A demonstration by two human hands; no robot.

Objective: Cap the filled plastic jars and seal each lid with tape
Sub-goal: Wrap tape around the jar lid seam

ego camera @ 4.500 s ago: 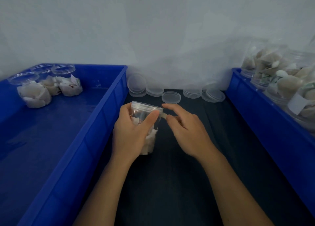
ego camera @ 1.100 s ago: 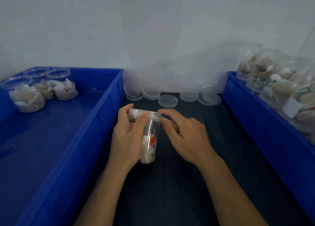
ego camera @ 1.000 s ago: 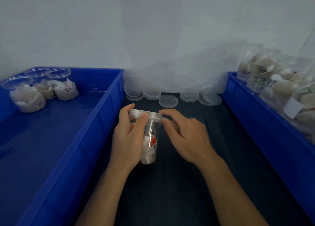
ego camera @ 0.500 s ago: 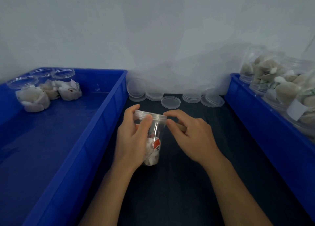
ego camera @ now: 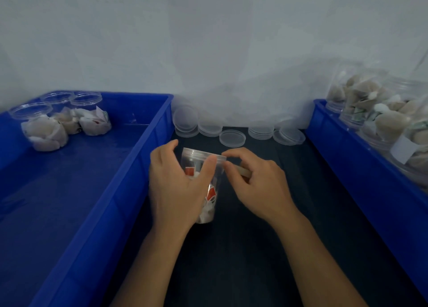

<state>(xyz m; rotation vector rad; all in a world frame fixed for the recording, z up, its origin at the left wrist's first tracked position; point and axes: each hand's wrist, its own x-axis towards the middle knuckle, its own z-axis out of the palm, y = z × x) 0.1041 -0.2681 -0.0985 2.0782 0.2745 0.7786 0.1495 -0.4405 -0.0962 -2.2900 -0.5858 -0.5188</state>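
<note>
At a dark table [ego camera: 243, 248] set between two blue bins, a person works on a clear plastic jar [ego camera: 205, 190] standing upright at the centre. The left hand [ego camera: 178, 188] is wrapped round the jar's body, fingers curled behind it and the thumb lying up across the front to the edge of the clear lid [ego camera: 201, 155] that sits on top. The right hand [ego camera: 257, 186] is closed on a small pale roll of tape [ego camera: 243, 171], its forefinger and thumb pinched right at the lid's right rim (whether a strip of tape is already stuck there is too clear to make out). Inside the jar lie white wrapped packets, some showing red print.

Behind the jar, along the foot of the wall, spare clear lids [ego camera: 232, 138] lie singly and in short stacks, one leaning upright against the wall. The left blue bin [ego camera: 129, 167] holds three capped jars [ego camera: 62, 121] of white packets clustered in its far left corner, well apart from the hands. The right blue bin [ego camera: 361, 167] carries a crowd of filled jars [ego camera: 379, 116] packed with pale, rounded packets, one bearing a white label. A plain grey-white wall [ego camera: 208, 40] closes the scene behind.
</note>
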